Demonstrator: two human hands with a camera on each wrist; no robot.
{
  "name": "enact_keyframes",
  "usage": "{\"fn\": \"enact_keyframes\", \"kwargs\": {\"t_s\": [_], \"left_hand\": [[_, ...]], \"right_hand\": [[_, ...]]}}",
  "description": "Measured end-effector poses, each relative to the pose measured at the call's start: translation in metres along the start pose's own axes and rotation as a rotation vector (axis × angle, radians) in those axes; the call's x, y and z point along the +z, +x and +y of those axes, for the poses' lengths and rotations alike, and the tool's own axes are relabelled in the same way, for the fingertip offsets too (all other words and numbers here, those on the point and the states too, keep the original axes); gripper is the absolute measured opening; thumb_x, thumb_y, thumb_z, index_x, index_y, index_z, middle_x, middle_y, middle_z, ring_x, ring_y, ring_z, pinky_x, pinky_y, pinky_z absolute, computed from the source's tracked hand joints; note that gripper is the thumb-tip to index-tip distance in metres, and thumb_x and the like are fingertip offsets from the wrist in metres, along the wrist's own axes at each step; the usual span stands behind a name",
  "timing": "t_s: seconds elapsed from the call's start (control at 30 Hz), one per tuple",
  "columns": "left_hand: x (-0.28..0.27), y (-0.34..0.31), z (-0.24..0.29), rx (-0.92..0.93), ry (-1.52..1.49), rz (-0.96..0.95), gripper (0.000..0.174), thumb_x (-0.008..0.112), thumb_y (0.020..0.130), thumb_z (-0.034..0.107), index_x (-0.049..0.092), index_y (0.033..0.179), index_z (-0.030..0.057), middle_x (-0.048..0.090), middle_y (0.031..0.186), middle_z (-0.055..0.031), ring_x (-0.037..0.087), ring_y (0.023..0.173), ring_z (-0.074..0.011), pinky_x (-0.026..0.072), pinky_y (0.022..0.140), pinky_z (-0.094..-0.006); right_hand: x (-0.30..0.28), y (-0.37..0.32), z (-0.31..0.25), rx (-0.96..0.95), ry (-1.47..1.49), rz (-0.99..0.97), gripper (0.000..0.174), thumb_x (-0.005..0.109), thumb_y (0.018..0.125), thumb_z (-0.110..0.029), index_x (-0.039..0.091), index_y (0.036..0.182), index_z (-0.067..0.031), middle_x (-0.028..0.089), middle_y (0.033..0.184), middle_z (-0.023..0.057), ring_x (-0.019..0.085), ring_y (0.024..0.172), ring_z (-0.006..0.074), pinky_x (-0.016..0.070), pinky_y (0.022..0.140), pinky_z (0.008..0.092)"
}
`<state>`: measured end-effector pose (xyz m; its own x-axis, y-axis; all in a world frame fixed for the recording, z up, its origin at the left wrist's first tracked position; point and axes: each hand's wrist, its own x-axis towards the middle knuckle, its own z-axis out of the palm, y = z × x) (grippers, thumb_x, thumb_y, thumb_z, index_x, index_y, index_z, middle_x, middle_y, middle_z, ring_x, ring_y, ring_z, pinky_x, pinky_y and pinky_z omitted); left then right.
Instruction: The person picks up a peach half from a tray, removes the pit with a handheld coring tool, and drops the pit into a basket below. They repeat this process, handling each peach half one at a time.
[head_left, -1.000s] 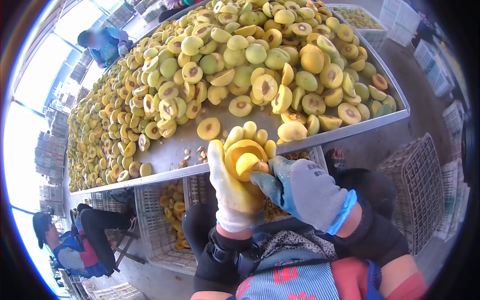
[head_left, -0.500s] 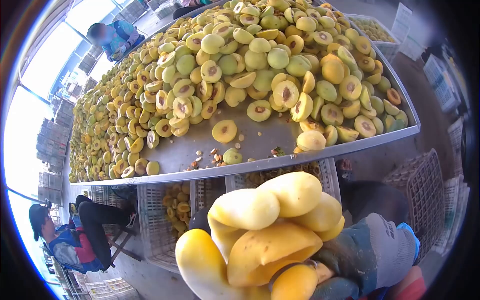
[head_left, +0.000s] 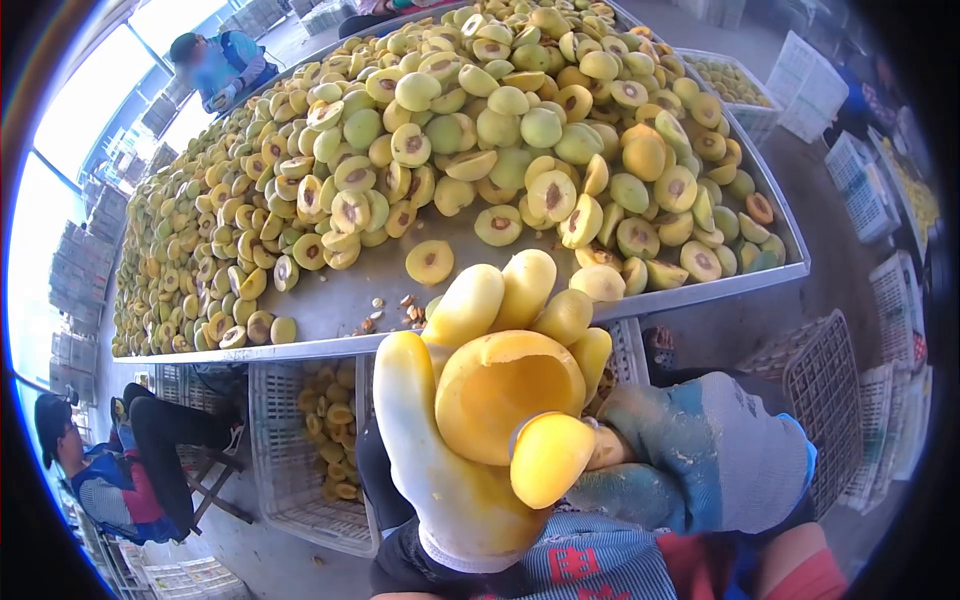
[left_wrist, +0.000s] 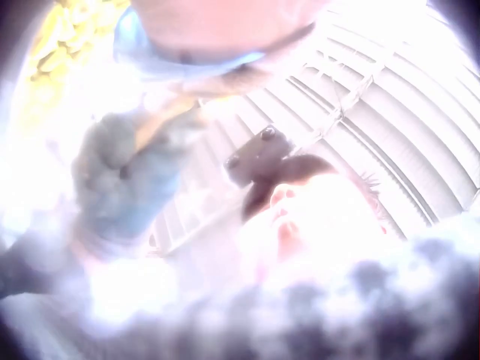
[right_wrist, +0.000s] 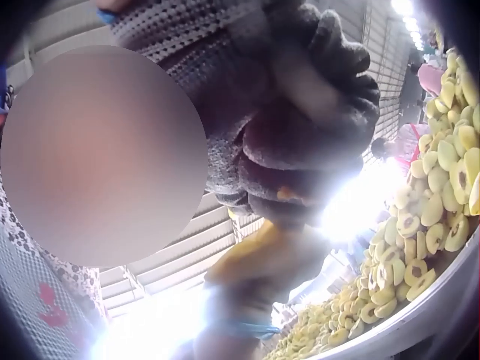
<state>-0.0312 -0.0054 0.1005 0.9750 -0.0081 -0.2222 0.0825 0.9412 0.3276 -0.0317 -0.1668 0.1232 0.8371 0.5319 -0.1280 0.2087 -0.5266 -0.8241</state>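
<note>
Yellow fruit half [head_left: 510, 385]: hollowed, seated in your left hand, its cavity turned up toward the head view.
Left hand [head_left: 455, 490]: white glove stained yellow, palm up; fingers partly curled behind the fruit half, thumb along its side, gripping it.
Right hand [head_left: 690, 455]: grey and blue-green glove, closed round the pale brown handle [head_left: 608, 447] of a small tool; you hold it just beside your left palm.
Tool rim [head_left: 518, 432]: thin metal edge at the lower lip of the fruit half, partly hidden.
Rounded yellow piece [head_left: 552, 460]: at the tool rim, in front of your left palm; its material cannot be told.
Bench [head_left: 335, 300]: metal surface with a raised edge, beyond your hands.
Fruit pile [head_left: 400, 120]: many yellow and green halves, cut faces and rounded backs mixed, beyond both hands.
Loose half [head_left: 429, 263]: cut face up on the bench, beyond your left hand.
Brown fragments [head_left: 410, 312]: small, near the bench edge, beyond and left of your left hand.
Fruit crate [head_left: 283, 440]: slatted, holding fruit, left of your left hand, below bench level.
Dark crate [head_left: 828, 395]: tilted, right of your right hand.
</note>
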Motion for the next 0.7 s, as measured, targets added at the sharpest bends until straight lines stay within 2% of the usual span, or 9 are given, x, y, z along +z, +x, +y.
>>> {"fn": "enact_keyframes", "kwargs": {"t_s": [0.1,0.2,0.23,0.33,0.37,0.47,0.57,0.67,0.7], "left_hand": [[-0.002,0.004,0.008,0.005,-0.037,-0.057,0.055,0.043,0.101,0.053,0.06,0.134,0.0123,0.062,0.135,-0.0104,0.065,0.112,-0.0278,0.0586,0.086,-0.0456],[0.001,0.001,0.011,0.005,0.001,-0.012,0.053,0.042,0.102,0.051,0.06,0.133,0.0116,0.062,0.135,-0.0116,0.065,0.111,-0.0283,0.0585,0.087,-0.0467],[0.002,0.0,0.011,-0.011,-0.015,-0.01,0.052,0.041,0.103,0.05,0.06,0.133,0.0125,0.062,0.135,-0.011,0.066,0.109,-0.0285,0.0598,0.084,-0.0471],[-0.005,-0.001,0.015,-0.114,-0.133,-0.178,0.062,0.041,0.099,0.06,0.058,0.133,0.0113,0.054,0.137,-0.0103,0.054,0.119,-0.0311,0.0471,0.099,-0.05],[0.004,-0.008,0.013,-0.074,-0.048,-0.028,0.061,0.044,0.098,0.061,0.058,0.13,0.0111,0.055,0.133,-0.0095,0.054,0.118,-0.0305,0.0474,0.098,-0.0497],[0.011,-0.007,0.015,-0.08,0.035,0.032,0.06,0.045,0.097,0.063,0.057,0.124,0.0114,0.055,0.129,-0.0083,0.054,0.118,-0.0298,0.0475,0.098,-0.0494],[-0.005,0.002,0.011,-0.155,-0.043,-0.133,0.059,0.045,0.096,0.065,0.057,0.12,0.0119,0.056,0.125,-0.0072,0.054,0.117,-0.0295,0.0477,0.098,-0.0495],[0.003,-0.012,0.012,-0.16,0.035,0.014,0.064,0.038,0.101,0.061,0.05,0.145,0.0161,0.054,0.142,-0.0165,0.062,0.114,-0.037,0.0617,0.079,-0.0489],[0.015,-0.019,0.006,-0.115,0.041,0.103,0.063,0.038,0.101,0.06,0.051,0.144,0.0154,0.056,0.139,-0.0153,0.063,0.107,-0.0351,0.0606,0.083,-0.0467]], "right_hand": [[-0.002,0.005,0.003,-0.011,-0.025,0.037,0.028,0.07,0.094,-0.033,0.064,0.093,-0.0065,0.067,0.081,0.0169,0.069,0.072,0.0367,0.0527,0.058,0.0423],[-0.002,0.007,0.006,-0.021,-0.027,0.05,0.027,0.07,0.094,-0.033,0.064,0.094,-0.0064,0.068,0.081,0.0168,0.069,0.072,0.0363,0.0528,0.058,0.042],[-0.001,0.008,0.007,-0.026,-0.027,0.05,0.027,0.07,0.094,-0.033,0.064,0.094,-0.0064,0.068,0.081,0.0168,0.069,0.072,0.0362,0.0528,0.058,0.0419],[0.002,0.005,0.005,-0.048,-0.014,0.026,0.027,0.07,0.095,-0.032,0.064,0.094,-0.0062,0.068,0.081,0.0166,0.069,0.072,0.0359,0.0529,0.059,0.0416],[0.003,0.005,0.005,-0.056,-0.005,0.016,0.027,0.07,0.095,-0.032,0.064,0.095,-0.0062,0.068,0.081,0.0166,0.069,0.072,0.0358,0.0529,0.059,0.0415],[0.002,-0.001,0.003,-0.08,-0.001,-0.01,0.026,0.07,0.095,-0.032,0.064,0.095,-0.006,0.068,0.081,0.0165,0.069,0.072,0.0354,0.053,0.059,0.0412],[0.003,-0.004,-0.001,-0.111,-0.004,-0.043,0.026,0.07,0.095,-0.031,0.064,0.095,-0.0059,0.068,0.082,0.0163,0.069,0.073,0.0351,0.0531,0.059,0.0409],[0.003,-0.006,-0.005,-0.145,-0.006,-0.075,0.026,0.07,0.095,-0.031,0.064,0.096,-0.0058,0.068,0.082,0.0162,0.069,0.073,0.0347,0.0531,0.06,0.0406],[0.004,-0.006,-0.006,-0.158,-0.003,-0.087,0.026,0.07,0.095,-0.031,0.064,0.096,-0.0057,0.068,0.082,0.0162,0.069,0.073,0.0346,0.0532,0.06,0.0405]]}}
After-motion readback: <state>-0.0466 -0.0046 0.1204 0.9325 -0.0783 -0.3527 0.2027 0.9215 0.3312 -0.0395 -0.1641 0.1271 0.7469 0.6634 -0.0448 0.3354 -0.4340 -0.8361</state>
